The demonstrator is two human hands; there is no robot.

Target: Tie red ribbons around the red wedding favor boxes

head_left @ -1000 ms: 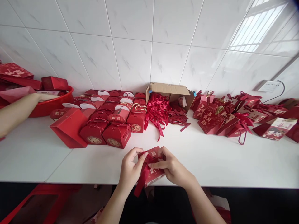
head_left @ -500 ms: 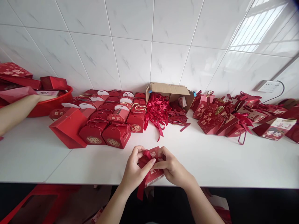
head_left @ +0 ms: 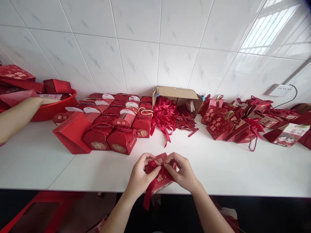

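At the table's front edge a small red gift box (head_left: 160, 181) with pale lettering sits between my hands. A red ribbon (head_left: 147, 197) lies across its top, one tail dangling past the edge. My left hand (head_left: 143, 171) pinches the ribbon between thumb and fingers at the box's left side. From the right, my right hand (head_left: 181, 170) is closed, thumb and forefinger together at the ribbon on the box top. The exact crossing of the ribbon is partly hidden by my fingers.
Rows of red boxes (head_left: 121, 140) stand left of centre. An open carton (head_left: 177, 92) holds red ribbons (head_left: 165, 113). More gift boxes (head_left: 218, 124) crowd the right. At far left another person's arm (head_left: 21, 113) reaches into a red basin (head_left: 55, 108). A power strip (head_left: 278, 90) is by the wall.
My right thumb and forefinger have shifted and come together over the ribbon, uncovering more of the box's lettering. My left hand keeps its place. The other person's arm has barely moved.
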